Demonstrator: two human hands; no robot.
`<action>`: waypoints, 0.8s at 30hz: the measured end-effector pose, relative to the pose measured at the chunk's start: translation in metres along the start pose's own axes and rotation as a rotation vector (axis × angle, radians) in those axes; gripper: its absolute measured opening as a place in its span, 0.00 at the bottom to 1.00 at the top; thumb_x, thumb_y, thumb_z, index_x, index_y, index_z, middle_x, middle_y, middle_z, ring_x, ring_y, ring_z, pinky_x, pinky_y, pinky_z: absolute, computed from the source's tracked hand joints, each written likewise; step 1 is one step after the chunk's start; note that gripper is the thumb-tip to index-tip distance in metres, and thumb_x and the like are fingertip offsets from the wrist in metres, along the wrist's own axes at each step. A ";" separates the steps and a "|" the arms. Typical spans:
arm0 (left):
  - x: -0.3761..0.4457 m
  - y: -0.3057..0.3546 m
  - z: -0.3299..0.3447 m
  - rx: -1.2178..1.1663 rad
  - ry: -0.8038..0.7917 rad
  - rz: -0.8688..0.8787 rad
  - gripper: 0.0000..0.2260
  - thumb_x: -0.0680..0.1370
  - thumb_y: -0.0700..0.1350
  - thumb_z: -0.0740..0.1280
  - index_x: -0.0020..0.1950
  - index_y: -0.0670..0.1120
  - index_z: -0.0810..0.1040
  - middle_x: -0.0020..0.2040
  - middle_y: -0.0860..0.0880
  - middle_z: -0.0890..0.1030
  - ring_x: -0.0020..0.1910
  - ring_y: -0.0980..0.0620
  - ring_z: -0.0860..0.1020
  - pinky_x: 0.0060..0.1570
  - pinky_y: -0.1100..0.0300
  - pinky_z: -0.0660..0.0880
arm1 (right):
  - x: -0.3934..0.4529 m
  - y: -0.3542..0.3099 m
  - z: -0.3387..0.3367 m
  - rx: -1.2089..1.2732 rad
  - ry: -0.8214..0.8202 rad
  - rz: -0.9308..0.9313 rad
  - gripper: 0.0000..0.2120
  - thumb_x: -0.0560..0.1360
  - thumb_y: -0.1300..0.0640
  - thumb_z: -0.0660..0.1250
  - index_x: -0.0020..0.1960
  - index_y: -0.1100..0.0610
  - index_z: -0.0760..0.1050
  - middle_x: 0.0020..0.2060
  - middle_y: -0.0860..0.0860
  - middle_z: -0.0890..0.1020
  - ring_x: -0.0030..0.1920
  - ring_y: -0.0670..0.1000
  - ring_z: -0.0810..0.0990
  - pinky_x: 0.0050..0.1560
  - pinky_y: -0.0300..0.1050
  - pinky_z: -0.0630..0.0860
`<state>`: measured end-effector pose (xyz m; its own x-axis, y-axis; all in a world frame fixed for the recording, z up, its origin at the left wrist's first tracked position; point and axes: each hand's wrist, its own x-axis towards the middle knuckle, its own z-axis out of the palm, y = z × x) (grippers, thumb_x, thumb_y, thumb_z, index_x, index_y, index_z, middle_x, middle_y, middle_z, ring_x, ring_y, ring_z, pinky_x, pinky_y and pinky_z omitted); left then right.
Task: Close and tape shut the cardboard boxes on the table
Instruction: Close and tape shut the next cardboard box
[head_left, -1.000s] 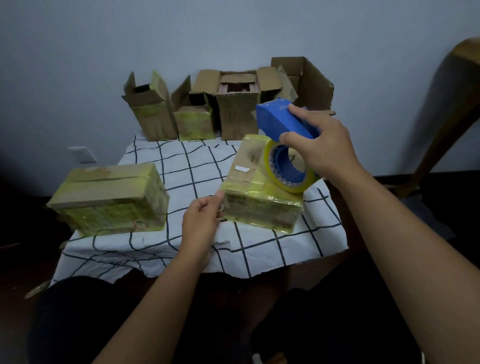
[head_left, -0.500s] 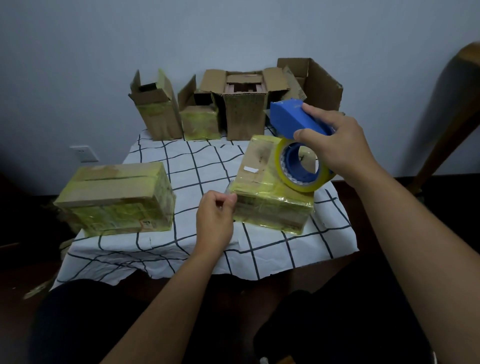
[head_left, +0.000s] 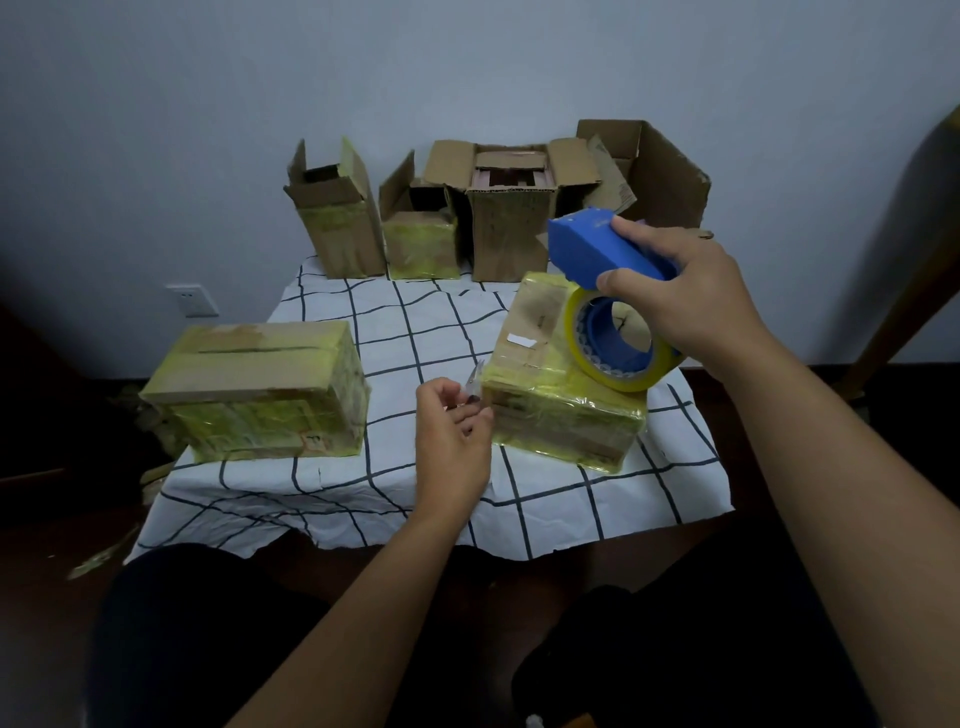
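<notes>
dim room, checked cloth over bench (head_left: 363, 332). right hand (head_left: 691, 301) curled round blue tape dispenser (head_left: 602, 249), roll poised over near taped box (head_left: 561, 410), likely ready to lay a strip. left hand (head_left: 452, 436) pinching loose tape end (head_left: 474, 382) beside that box. sealed box (head_left: 254, 384) left; open boxes (head_left: 509, 218) waiting behind.

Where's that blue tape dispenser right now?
The blue tape dispenser is right of centre in the head view, gripped by the right hand, its yellow roll just over the near taped box.
</notes>
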<state>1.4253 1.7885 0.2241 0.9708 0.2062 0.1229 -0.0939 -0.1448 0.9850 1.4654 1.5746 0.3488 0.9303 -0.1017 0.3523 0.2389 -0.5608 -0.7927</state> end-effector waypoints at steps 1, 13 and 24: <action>-0.006 -0.002 0.003 0.033 0.072 0.019 0.14 0.78 0.38 0.68 0.52 0.53 0.66 0.55 0.48 0.73 0.53 0.54 0.78 0.50 0.66 0.76 | -0.001 0.000 0.000 0.005 0.001 -0.001 0.27 0.73 0.50 0.74 0.71 0.43 0.73 0.60 0.42 0.74 0.56 0.42 0.73 0.47 0.29 0.69; -0.029 0.012 0.027 0.191 0.104 0.106 0.25 0.79 0.43 0.64 0.76 0.50 0.63 0.66 0.55 0.68 0.65 0.56 0.71 0.62 0.58 0.70 | -0.004 0.001 -0.003 0.012 -0.004 -0.011 0.28 0.74 0.51 0.73 0.72 0.44 0.72 0.60 0.42 0.72 0.58 0.42 0.71 0.46 0.29 0.67; -0.014 0.015 0.013 0.278 -0.024 0.102 0.19 0.78 0.54 0.63 0.68 0.54 0.71 0.61 0.56 0.73 0.61 0.56 0.73 0.61 0.50 0.74 | -0.005 -0.001 -0.001 0.020 -0.006 -0.012 0.28 0.73 0.50 0.73 0.72 0.44 0.72 0.59 0.42 0.73 0.57 0.44 0.73 0.47 0.30 0.67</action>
<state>1.4134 1.7713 0.2353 0.9647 0.1546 0.2133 -0.1302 -0.4240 0.8963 1.4601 1.5744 0.3481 0.9291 -0.0900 0.3586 0.2554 -0.5452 -0.7985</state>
